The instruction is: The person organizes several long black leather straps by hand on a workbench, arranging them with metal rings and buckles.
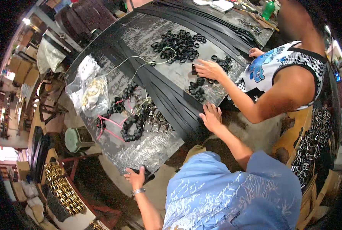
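My left hand, with a watch on its wrist, is at the near left corner of the worktable, fingers apart and holding nothing. A small dark item beside its fingers cannot be made out. My right hand lies at the table's near edge, fingers stretched, beside the ends of long black straps. Between my hands on the tabletop are strung black loops, a pink cord and metal buckles. Clear plastic sheeting covers the near corner.
A co-worker's hand reaches over small black loops at right; a larger pile of loops lies beyond. A plastic bag sits at the left edge. Around stand a green stool, gold buckles and hanging metal buckles.
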`<move>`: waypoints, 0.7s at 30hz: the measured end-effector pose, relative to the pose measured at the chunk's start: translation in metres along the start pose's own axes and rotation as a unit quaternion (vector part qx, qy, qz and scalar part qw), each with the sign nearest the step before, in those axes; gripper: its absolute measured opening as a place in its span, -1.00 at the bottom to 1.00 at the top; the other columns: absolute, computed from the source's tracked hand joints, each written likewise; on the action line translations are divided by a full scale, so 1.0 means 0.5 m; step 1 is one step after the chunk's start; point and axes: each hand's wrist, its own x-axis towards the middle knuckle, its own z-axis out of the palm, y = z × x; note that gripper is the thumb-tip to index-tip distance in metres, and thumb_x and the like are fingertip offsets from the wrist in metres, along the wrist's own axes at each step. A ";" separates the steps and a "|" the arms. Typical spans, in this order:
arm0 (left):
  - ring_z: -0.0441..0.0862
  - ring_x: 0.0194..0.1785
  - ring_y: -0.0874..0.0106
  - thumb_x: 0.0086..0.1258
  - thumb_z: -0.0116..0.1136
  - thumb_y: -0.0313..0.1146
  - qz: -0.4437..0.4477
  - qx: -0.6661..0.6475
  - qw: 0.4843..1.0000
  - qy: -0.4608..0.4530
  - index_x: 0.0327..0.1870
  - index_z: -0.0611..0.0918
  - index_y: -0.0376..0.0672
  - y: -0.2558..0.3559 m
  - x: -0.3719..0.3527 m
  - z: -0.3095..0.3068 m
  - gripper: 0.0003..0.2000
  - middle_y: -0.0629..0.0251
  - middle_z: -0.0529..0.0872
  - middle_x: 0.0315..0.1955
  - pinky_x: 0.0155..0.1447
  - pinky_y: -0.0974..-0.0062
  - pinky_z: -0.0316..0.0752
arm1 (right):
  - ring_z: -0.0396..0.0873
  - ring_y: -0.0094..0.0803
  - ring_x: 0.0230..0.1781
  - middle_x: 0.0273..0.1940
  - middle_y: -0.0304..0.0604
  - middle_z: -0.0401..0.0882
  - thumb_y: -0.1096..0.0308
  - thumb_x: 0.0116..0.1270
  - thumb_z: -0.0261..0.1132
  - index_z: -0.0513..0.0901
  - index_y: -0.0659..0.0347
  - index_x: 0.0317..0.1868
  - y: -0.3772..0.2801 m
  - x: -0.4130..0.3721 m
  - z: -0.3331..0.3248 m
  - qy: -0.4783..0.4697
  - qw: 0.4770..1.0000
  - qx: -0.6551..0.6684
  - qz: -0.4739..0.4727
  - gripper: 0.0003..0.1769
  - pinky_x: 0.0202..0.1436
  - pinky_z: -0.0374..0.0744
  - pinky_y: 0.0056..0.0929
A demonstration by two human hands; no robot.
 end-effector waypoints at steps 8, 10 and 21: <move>-0.43 0.49 -0.57 0.22 0.26 0.30 -0.043 0.027 0.997 -0.062 0.53 -0.42 -0.35 0.025 0.009 0.004 0.28 -0.73 -0.43 0.39 0.53 -0.26 -0.13 | 0.03 0.09 0.57 0.55 0.14 0.09 -0.05 0.45 0.17 0.21 0.33 0.50 -0.009 -0.007 0.025 0.011 0.997 -0.068 -0.024 -0.19 0.50 0.18 0.15; -0.45 0.48 -0.59 0.21 0.27 0.31 -0.039 0.038 0.996 -0.067 0.53 -0.43 -0.36 0.015 0.022 0.010 0.30 -0.74 -0.44 0.39 0.51 -0.28 -0.12 | 0.01 0.11 0.58 0.56 0.14 0.06 -0.03 0.46 0.16 0.20 0.34 0.51 -0.007 -0.006 0.032 0.009 0.998 -0.054 -0.023 -0.20 0.51 0.15 0.16; -0.28 0.42 -0.72 0.21 0.23 0.36 -0.009 0.055 0.997 -0.050 0.53 -0.36 -0.44 0.022 0.016 0.010 0.30 -0.85 -0.33 0.35 0.45 -0.35 -0.01 | 0.05 0.25 0.53 0.52 0.29 0.07 0.11 0.48 0.17 0.18 0.44 0.48 -0.012 0.010 0.021 -0.009 0.997 -0.057 -0.057 -0.25 0.52 0.20 0.03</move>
